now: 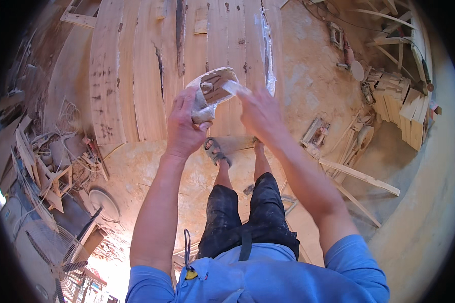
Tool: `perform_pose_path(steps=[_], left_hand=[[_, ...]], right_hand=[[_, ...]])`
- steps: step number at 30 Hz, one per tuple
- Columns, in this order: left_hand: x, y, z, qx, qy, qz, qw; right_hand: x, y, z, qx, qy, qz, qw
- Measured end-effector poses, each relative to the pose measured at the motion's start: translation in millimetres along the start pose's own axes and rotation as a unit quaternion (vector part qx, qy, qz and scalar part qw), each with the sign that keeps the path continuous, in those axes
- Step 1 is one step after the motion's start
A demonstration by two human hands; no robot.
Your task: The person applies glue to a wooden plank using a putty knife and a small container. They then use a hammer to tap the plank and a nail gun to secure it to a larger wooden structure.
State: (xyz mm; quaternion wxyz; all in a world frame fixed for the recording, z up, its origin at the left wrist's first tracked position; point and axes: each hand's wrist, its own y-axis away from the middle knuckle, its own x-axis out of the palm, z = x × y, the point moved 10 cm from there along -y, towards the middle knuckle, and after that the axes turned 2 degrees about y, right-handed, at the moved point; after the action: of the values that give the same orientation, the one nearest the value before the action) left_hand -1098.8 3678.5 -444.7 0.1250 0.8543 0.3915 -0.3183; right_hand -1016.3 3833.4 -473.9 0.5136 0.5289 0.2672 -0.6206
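Observation:
My left hand point(183, 118) grips a cut-open container point(203, 103) crusted with whitish paste, its open side tilted toward the right. My right hand point(262, 113), slightly blurred, is closed around a pale flat-bladed scraper point(231, 87). The blade sits at the container's rim; most of the scraper's handle is hidden by my fingers. Both hands are held above the near end of a wide panel of wooden planks point(146, 86). Dark cracks and knots run along the planks. A white strip of paste point(269, 60) follows a seam toward the panel's right side.
Right of the panel, a power tool with a round disc point(357, 70) lies on the dusty floor. Farther right are stacked wood pieces point(412, 113) and loose wooden strips point(361, 177). Scrap wood point(58, 182) and a caged fan point(55, 257) crowd the left. My sandalled feet point(218, 150) stand at the panel's near edge.

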Motion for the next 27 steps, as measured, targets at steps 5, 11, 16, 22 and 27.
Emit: perform_pose_path(steps=[5, 11, 16, 22, 27], left_hand=[[5, 3, -10, 0.012, 0.006, -0.013, 1.0], [1, 11, -3, 0.005, -0.003, -0.021, 1.0], [3, 11, -6, 0.019, -0.01, -0.024, 0.999], [0, 10, 2, 0.0, 0.012, -0.032, 0.999], [-1, 1, 11, -0.052, 0.044, -0.019, 0.998]], right_hand=[[45, -35, 10, -0.051, 0.11, 0.102, 0.987], [30, -46, 40, -0.085, 0.126, 0.215, 0.965], [42, -83, 22, -0.128, 0.132, 0.318, 0.93], [54, -76, 25, -0.051, -0.115, 0.515, 0.848], [71, -17, -52, 0.107, -0.442, 0.424, 0.783]])
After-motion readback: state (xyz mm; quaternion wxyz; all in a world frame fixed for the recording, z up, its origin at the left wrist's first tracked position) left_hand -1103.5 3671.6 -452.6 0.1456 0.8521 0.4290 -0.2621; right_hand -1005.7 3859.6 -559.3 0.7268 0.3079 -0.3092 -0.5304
